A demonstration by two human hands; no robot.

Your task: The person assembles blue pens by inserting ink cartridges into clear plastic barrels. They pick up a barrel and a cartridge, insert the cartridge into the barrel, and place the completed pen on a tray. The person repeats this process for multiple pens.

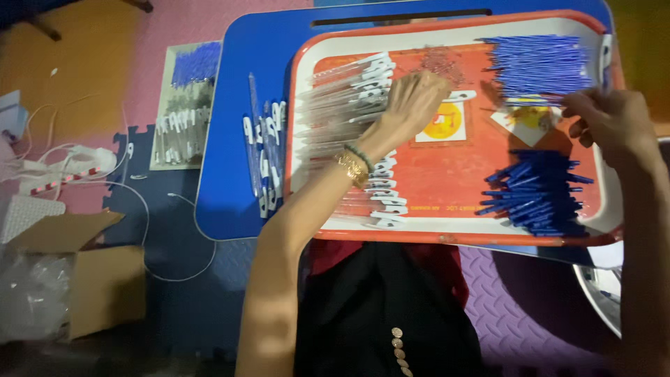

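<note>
An orange tray with a white rim (447, 234) lies on a blue lap table (230, 174). My left hand (412, 105) reaches to the tray's far middle, fingers on a small heap of thin metal springs (440, 63). My right hand (606, 122) hovers at the tray's right side between two piles of blue pen parts: thin blue refills (541, 64) at the far right and short blue pieces (537, 192) near the front right. Whether it pinches a small part I cannot tell. Clear pen barrels with white clips (349, 105) cover the tray's left side.
More clear pens (264, 150) lie on the blue table left of the tray. A flat box of pens (183, 105) sits on the floor mat, a cardboard box with plastic bags (84, 279) at lower left, white cords (70, 164) nearby, a metal bowl rim (604, 293) lower right.
</note>
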